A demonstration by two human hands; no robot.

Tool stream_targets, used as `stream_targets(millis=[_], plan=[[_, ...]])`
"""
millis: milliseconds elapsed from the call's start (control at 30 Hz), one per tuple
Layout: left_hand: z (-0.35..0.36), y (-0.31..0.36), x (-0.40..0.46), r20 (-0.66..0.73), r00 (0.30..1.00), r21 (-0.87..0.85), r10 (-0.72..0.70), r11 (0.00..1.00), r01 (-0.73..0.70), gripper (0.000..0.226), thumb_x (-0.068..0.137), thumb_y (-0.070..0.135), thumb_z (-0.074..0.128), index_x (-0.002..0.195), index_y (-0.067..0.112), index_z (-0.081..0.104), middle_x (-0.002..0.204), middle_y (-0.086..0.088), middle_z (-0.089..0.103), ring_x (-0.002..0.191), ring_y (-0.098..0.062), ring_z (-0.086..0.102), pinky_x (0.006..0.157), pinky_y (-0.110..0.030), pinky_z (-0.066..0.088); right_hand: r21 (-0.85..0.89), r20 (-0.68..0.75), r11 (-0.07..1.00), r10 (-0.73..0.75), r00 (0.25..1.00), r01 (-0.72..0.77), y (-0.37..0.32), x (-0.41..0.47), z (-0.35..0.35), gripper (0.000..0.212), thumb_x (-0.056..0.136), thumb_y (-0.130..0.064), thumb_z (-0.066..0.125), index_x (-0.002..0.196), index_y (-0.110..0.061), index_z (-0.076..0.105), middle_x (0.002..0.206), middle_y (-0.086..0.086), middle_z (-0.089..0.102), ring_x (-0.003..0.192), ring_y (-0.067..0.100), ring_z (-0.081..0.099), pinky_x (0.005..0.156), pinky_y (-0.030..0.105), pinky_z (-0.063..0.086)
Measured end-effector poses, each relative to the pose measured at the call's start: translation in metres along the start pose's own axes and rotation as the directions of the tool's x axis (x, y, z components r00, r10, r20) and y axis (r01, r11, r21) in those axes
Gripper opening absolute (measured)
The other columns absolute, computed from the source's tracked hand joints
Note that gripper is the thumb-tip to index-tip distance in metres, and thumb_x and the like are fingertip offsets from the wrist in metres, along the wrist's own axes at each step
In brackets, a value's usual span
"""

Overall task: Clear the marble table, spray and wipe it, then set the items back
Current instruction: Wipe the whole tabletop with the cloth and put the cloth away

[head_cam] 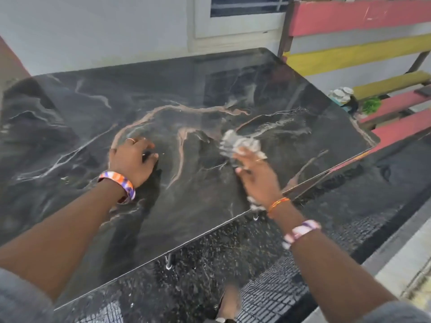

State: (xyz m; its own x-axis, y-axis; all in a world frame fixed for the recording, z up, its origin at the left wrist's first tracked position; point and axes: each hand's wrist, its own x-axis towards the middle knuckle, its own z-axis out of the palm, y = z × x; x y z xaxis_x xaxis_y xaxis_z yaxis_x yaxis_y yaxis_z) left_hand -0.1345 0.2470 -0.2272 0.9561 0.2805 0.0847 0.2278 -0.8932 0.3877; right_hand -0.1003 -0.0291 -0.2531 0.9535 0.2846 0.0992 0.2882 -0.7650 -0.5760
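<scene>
Head view: the dark veined marble table (186, 94) has nothing standing on it, so clearing looks done, and we're mid-wipe. The right hand (256, 173) presses a crumpled grey-white cloth (240, 143) on the right-centre of the top; it's blurry, so grip unclear. The left hand (133, 159) rests there, fingers loosely bent, holding nothing. Putting the items back is still left. Some white pots (340, 94) sit on the striped bench (384, 106) far right, contents too small to tell.

Red and yellow slatted bench (359, 50) by window (242, 10), speckled floor (210, 264).
</scene>
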Motion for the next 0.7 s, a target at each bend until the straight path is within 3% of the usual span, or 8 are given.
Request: stream_targets(millis=[167, 233, 367, 500, 567, 600, 667, 700], plan=[[-0.046, -0.083, -0.032, -0.039, 0.993, -0.028, -0.111, 0.994, 0.11, 0.049, 0.08, 0.038, 0.038, 0.11, 0.01, 0.064, 0.123, -0.019, 0.059, 0.117, -0.038, 0.052, 0.101, -0.047, 0.035, 0.213, 0.164, 0.916, -0.377, 0.912, 0.34, -0.153, -0.048, 0.11, 0.041, 0.082, 0.001, 0.055, 0.12, -0.012, 0.062, 0.137, 0.009, 0.053, 0.128, 0.024, 0.045, 0.106, 0.003, 0.015], [-0.067, -0.117, -0.039, -0.064, 0.986, 0.01, -0.157, 0.987, 0.158, 0.049, 0.081, 0.039, 0.037, 0.107, 0.009, 0.065, 0.12, -0.021, 0.06, 0.116, -0.039, 0.053, 0.1, -0.048, 0.037, 0.372, 0.296, 0.863, -0.459, 0.838, 0.342, -0.199, -0.062, 0.138, 0.036, 0.082, 0.007, 0.054, 0.115, -0.004, 0.064, 0.132, 0.013, 0.057, 0.127, 0.024, 0.048, 0.104, 0.001, 0.021], [-0.096, -0.159, -0.045, -0.085, 0.973, 0.096, -0.216, 0.97, 0.224, 0.031, 0.092, 0.026, 0.045, 0.11, 0.01, 0.065, 0.121, -0.024, 0.061, 0.114, -0.042, 0.054, 0.099, -0.049, 0.039, 0.648, 0.382, 0.761, -0.361, 0.851, 0.032, -0.232, -0.063, 0.132, 0.035, 0.087, 0.012, 0.048, 0.12, 0.005, 0.058, 0.132, 0.018, 0.055, 0.118, 0.008, 0.046, 0.094, -0.003, 0.029], [-0.101, -0.169, -0.051, -0.114, 0.973, 0.087, -0.199, 0.974, 0.209, 0.039, 0.088, 0.034, 0.038, 0.106, 0.012, 0.066, 0.116, -0.025, 0.061, 0.11, -0.043, 0.054, 0.095, -0.047, 0.039, 0.785, 0.171, 0.615, -0.103, 0.98, -0.072, -0.202, -0.046, 0.079, 0.046, 0.085, 0.011, 0.047, 0.125, -0.012, 0.055, 0.109, -0.001, 0.064, 0.085, -0.012, 0.059, 0.078, 0.004, 0.044], [-0.098, -0.171, -0.055, -0.119, 0.976, 0.068, -0.185, 0.979, 0.194, 0.034, 0.09, 0.029, 0.042, 0.106, 0.009, 0.065, 0.115, -0.026, 0.06, 0.109, -0.044, 0.054, 0.095, -0.047, 0.039, 0.76, -0.004, 0.643, 0.144, 0.99, -0.091, -0.172, -0.031, 0.061, 0.045, 0.085, 0.005, 0.049, 0.122, -0.019, 0.06, 0.099, -0.006, 0.068, 0.084, 0.008, 0.065, 0.078, 0.021, 0.051], [-0.096, -0.172, -0.057, -0.124, 0.976, 0.061, -0.181, 0.98, 0.189, 0.029, 0.091, 0.024, 0.045, 0.106, 0.008, 0.065, 0.116, -0.026, 0.059, 0.109, -0.044, 0.054, 0.096, -0.047, 0.039, 0.673, -0.106, 0.729, 0.263, 0.959, -0.125, -0.154, -0.024, 0.058, 0.041, 0.085, 0.0, 0.05, 0.12, -0.018, 0.062, 0.1, -0.002, 0.07, 0.089, 0.021, 0.065, 0.081, 0.032, 0.051], [-0.095, -0.176, -0.06, -0.139, 0.974, 0.041, -0.177, 0.982, 0.185, 0.025, 0.091, 0.021, 0.048, 0.106, 0.009, 0.065, 0.117, -0.024, 0.059, 0.108, -0.042, 0.054, 0.097, -0.046, 0.039, 0.305, -0.237, 0.918, 0.329, 0.914, -0.252, -0.122, -0.014, 0.066, 0.036, 0.086, -0.002, 0.051, 0.118, -0.011, 0.061, 0.126, 0.012, 0.06, 0.116, 0.034, 0.054, 0.101, 0.035, 0.04], [-0.096, -0.18, -0.063, -0.148, 0.973, 0.027, -0.178, 0.983, 0.184, 0.024, 0.091, 0.021, 0.049, 0.105, 0.009, 0.065, 0.118, -0.022, 0.059, 0.109, -0.041, 0.054, 0.097, -0.046, 0.039, 0.113, -0.252, 0.952, 0.303, 0.919, -0.283, -0.112, -0.012, 0.074, 0.036, 0.085, -0.004, 0.052, 0.12, -0.01, 0.059, 0.138, 0.018, 0.049, 0.125, 0.036, 0.046, 0.108, 0.037, 0.033]])
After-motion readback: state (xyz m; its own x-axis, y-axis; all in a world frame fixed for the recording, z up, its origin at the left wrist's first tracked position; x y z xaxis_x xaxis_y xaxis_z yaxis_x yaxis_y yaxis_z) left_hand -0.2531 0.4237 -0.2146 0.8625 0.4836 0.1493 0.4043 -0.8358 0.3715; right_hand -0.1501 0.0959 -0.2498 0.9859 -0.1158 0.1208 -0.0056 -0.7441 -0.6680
